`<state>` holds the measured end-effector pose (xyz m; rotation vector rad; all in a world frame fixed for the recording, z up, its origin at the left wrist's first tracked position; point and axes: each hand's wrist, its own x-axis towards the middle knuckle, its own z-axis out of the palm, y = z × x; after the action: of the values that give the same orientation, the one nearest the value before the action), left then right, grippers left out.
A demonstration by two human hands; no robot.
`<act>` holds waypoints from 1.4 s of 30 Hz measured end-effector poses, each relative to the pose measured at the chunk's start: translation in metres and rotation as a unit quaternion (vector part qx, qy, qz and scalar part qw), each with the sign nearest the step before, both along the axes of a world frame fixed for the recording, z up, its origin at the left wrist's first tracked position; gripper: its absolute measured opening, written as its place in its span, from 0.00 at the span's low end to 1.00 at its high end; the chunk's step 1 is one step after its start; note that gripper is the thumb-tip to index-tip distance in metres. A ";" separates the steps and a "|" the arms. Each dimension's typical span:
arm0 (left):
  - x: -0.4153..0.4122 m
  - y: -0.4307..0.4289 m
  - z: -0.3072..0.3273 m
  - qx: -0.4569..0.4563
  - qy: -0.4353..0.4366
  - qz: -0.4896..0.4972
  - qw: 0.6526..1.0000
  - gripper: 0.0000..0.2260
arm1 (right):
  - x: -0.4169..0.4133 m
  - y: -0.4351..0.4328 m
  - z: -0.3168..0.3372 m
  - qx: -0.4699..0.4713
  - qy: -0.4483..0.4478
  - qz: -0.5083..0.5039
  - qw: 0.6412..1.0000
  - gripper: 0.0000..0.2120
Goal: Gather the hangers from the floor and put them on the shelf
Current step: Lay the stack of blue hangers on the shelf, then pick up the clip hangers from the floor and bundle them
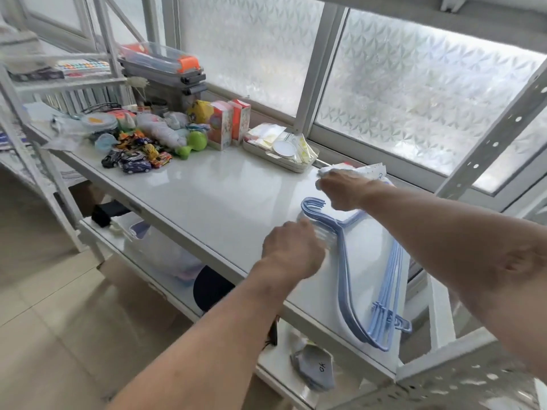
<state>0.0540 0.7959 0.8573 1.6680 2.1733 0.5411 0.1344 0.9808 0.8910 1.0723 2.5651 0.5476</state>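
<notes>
A stack of several light-blue plastic hangers (pixel 392 273) lies flat on the white shelf top (pixel 225 196) at its right end, hooks pointing left. My left hand (pixel 293 247) is at the hangers' necks, with curled, blurred fingers closed on them. My right hand (pixel 346 192) hovers palm down just beyond the hooks, its fingers spread and nothing visibly in them. It hides part of the far hanger shoulders.
A white tray of packets (pixel 281 149) stands near the window. Toy cars (pixel 136 161), boxes (pixel 225 125) and stacked plastic cases (pixel 162 66) crowd the shelf's far left. A white packet (pixel 364 170) lies behind my right hand. Perforated shelf posts (pixel 491 143) rise at the right. Bags sit on the lower shelf.
</notes>
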 end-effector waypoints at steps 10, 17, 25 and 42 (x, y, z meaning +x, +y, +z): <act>-0.181 -0.169 -0.026 -0.029 0.110 0.094 0.989 0.31 | -0.140 -0.213 -0.044 -0.215 0.335 0.046 0.916 0.24; -0.286 -0.302 -0.075 -0.074 0.116 0.117 0.984 0.29 | -0.218 -0.341 -0.110 -0.275 0.346 0.015 0.897 0.22; -0.342 -0.389 -0.228 -0.121 0.044 0.159 0.979 0.27 | -0.260 -0.417 -0.274 -0.372 0.304 -0.071 0.874 0.19; -0.335 -0.399 -0.796 -0.253 -0.030 0.175 0.951 0.19 | -0.299 -0.415 -0.876 -0.512 0.253 -0.237 0.786 0.11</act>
<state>-0.2810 0.3970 0.0615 0.9946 2.3190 0.0943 -0.1646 0.5662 0.0149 1.3816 2.1806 -1.2738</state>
